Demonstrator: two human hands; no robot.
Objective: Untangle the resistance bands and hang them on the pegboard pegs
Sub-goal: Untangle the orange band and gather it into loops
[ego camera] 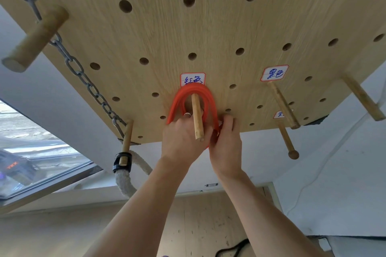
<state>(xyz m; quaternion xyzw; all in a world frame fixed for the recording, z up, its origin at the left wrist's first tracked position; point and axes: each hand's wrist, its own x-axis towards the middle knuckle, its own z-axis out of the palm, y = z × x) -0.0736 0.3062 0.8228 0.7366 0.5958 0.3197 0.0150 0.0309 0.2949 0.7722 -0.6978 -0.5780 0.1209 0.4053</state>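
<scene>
Red band point(189, 93) looped over centre peg point(197, 117) on pegboard point(208, 27), just under the label at 12 o'clock. Left hand point(182, 135) and right hand point(226, 142) each closed around a hanging strand. Seat loops against board, then let go evenly.

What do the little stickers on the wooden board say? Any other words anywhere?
"红色": handwritten sticker above the red band.
"黑色": handwritten sticker above a bare peg.
Third sticker: partly hidden, unreadable.
Orange letters outside the window: too blurred.
</scene>
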